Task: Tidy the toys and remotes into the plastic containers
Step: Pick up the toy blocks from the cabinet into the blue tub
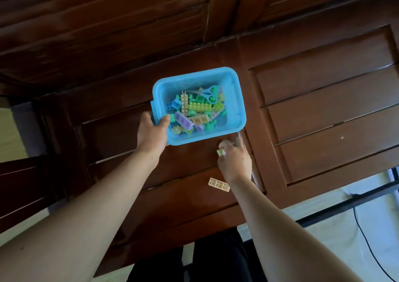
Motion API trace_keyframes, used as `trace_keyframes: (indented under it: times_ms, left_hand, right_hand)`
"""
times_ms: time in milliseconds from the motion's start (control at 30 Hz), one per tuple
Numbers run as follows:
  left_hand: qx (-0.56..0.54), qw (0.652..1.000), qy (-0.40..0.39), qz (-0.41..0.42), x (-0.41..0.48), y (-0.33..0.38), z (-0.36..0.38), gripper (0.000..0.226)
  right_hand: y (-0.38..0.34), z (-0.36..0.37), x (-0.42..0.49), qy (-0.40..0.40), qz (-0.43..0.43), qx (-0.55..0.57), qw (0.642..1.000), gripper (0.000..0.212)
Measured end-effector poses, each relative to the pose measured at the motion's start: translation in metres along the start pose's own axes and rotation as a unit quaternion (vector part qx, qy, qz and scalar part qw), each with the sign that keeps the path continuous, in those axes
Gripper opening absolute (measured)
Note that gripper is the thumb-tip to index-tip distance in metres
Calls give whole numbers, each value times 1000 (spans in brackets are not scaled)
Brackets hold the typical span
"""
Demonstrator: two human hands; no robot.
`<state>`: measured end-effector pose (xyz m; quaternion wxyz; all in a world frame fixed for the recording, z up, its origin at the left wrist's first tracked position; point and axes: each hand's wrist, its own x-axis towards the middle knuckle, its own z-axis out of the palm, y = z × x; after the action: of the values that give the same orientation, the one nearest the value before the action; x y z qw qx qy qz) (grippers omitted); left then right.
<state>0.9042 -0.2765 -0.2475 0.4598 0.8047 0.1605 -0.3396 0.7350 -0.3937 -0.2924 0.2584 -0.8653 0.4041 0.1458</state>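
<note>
Left grip [151, 132]: curling round blue container [241, 100] corner, steadying it. Right grip [234, 160]: pinching green block [220, 152], container just ahead. Step: loading blocks. Next is probably calling for lifting over the rim; cream block [218, 184] waiting beside that wrist.

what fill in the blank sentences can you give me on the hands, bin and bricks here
The left hand grips the rim of the ___ bin.
The right hand pinches a small ___ brick.
A cream brick lies loose on the wooden ___.
Among the bricks in the bin lies a pair of ___.
Missing words: blue; green; table; scissors.
</note>
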Motion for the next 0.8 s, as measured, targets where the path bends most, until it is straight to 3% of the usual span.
trace_keyframes:
  times_ms: [100, 200, 300, 433, 567, 800]
  left_hand:
    - [-3, 1000, 7, 1, 0, -2, -5, 12]
    - [-8, 1000, 14, -3, -3, -3, -8, 14]
    - [-3, 1000, 16, -4, -7, -6, -7, 15]
    - [2, 1000, 2, -2, -14, -10, -3, 12]
    - [18, 1000, -10, 9, -21, -15, -2, 12]
    - [26, 1000, -7, 8, -26, -20, -10, 13]
  right_hand:
    - [-2, -8, -6, 31, 39, 48, 998, 31]
    - [-11, -38, -16, 163, 70, 138, 974, 29]
    - [-27, -70, -24, 276, 31, 237, 931, 29]
    - [-60, -83, -22, 232, -36, 289, 928, 30]
    - [-74, -74, -15, 173, -23, 280, 944, 33]
    - [-40, -66, -39, 270, 12, 230, 935, 11]
